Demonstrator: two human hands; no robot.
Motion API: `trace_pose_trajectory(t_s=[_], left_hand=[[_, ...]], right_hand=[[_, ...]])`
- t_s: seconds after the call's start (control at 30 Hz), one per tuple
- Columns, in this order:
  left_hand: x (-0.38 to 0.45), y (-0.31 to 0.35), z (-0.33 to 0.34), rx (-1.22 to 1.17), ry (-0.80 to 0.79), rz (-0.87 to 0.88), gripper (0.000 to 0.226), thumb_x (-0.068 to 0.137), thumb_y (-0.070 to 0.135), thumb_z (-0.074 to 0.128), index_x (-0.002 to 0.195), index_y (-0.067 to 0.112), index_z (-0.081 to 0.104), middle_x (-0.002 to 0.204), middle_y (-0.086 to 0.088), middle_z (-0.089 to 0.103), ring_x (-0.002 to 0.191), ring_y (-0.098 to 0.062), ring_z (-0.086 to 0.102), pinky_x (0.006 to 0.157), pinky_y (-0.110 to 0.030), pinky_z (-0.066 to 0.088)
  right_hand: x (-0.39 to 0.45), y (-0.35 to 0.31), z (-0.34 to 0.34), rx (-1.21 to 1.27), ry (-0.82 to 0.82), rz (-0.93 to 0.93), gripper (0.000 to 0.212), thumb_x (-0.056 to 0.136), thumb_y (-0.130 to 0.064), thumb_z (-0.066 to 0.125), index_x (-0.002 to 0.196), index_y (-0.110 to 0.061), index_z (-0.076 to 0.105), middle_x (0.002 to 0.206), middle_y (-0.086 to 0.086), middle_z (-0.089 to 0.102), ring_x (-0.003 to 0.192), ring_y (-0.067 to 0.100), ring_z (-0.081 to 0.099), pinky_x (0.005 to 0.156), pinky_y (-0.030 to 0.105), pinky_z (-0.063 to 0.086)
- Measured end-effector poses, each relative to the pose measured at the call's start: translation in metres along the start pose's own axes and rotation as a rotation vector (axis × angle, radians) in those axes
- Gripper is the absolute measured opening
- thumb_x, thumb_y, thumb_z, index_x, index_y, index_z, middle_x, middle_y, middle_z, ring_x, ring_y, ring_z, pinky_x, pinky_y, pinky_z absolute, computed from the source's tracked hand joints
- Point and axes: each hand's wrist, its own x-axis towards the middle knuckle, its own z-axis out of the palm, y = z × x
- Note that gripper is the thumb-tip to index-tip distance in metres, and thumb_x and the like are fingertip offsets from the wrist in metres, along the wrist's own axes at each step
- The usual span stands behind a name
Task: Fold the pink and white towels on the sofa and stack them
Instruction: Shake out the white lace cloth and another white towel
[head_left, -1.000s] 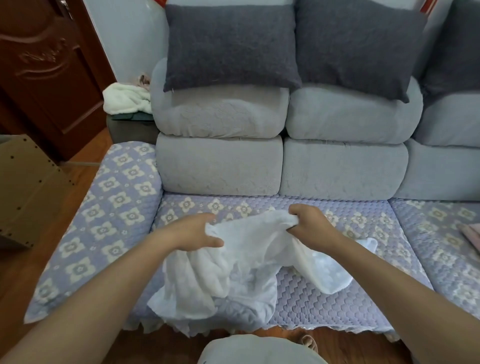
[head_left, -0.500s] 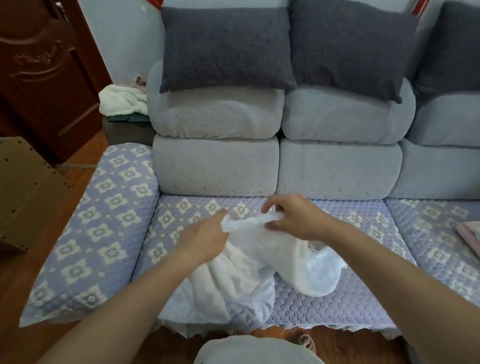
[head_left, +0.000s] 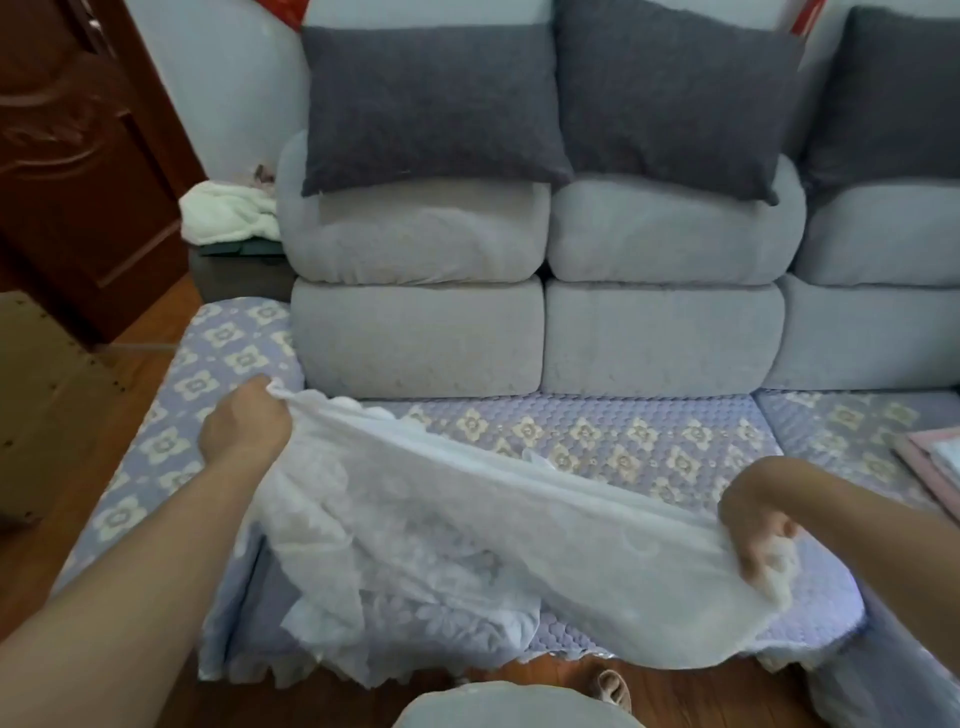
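Head view looks down over the sofa (head_left: 415, 338), its seat covered by a lilac quilted cover (head_left: 597, 441) with cream flowers. The white towel (head_left: 467, 519) is stretched out between both hands above the front part of the seat. The left hand (head_left: 247, 428) is closed on one top corner, up near the left arm of the sofa, knuckles toward us. The right hand (head_left: 756, 519) is well apart from it, lower and nearer the front edge, fingers curled tight into the opposite end of the cloth. The top edge runs taut on a slant from left to right; the rest sags below it, bunching on the seat and spilling over the front edge. At the far right of the seat lies a flat pink towel (head_left: 930, 467), only partly in frame. Three dark grey cushions (head_left: 431, 104) lean along the backrest. Beyond the left arm a pale crumpled cloth (head_left: 226, 213) sits on a low stand
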Motion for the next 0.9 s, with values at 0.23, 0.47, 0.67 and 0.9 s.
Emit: trace_pose_trajectory(t_s=[0.23, 0.47, 0.67, 0.9], left_hand=[[0.031, 0.116, -0.057, -0.141, -0.027, 0.132, 0.034, 0.102, 0.025, 0.04, 0.131, 0.017, 0.057, 0.131, -0.02, 0.058, 0.114, -0.043, 0.057, 0.093, -0.049, 0.048], [0.0, 0.304, -0.258, -0.542, 0.529, 0.316, 0.032, 0.098, 0.024, 0.044, 0.124, 0.01, 0.056, 0.122, -0.026, 0.061, 0.112, -0.046, 0.058, 0.091, -0.049, 0.047], [-0.041, 0.375, -0.283, -0.507, 0.424, 0.192, 0.038, 0.098, 0.023, 0.046, 0.124, -0.001, 0.06, 0.127, -0.027, 0.061, 0.116, -0.046, 0.059, 0.084, -0.042, 0.047], [-0.102, 0.381, -0.313, -0.463, 0.484, 0.088, 0.029, 0.094, 0.026, 0.045, 0.108, 0.006, 0.062, 0.113, -0.023, 0.065, 0.097, -0.045, 0.062, 0.081, -0.046, 0.053]], right_hand=[[-0.031, 0.138, -0.053, 0.818, 0.972, 0.348, 0.035, 0.096, -0.012, 0.05, 0.126, 0.002, 0.06, 0.131, 0.023, 0.06, 0.119, 0.038, 0.059, 0.098, 0.041, 0.048], [-0.185, 0.273, -0.109, 1.22, 1.826, 0.477, 0.024, 0.091, -0.007, 0.046, 0.108, 0.0, 0.061, 0.111, 0.029, 0.064, 0.109, 0.05, 0.058, 0.087, 0.051, 0.049], [-0.191, 0.338, -0.094, 1.876, 1.566, 0.117, 0.026, 0.092, -0.01, 0.06, 0.114, 0.004, 0.064, 0.116, 0.025, 0.066, 0.098, 0.043, 0.066, 0.065, 0.042, 0.057], [-0.209, 0.417, -0.039, 0.982, 1.695, 0.363, 0.037, 0.094, -0.037, 0.045, 0.1, -0.005, 0.064, 0.113, 0.022, 0.064, 0.1, 0.037, 0.059, 0.077, 0.035, 0.044]])
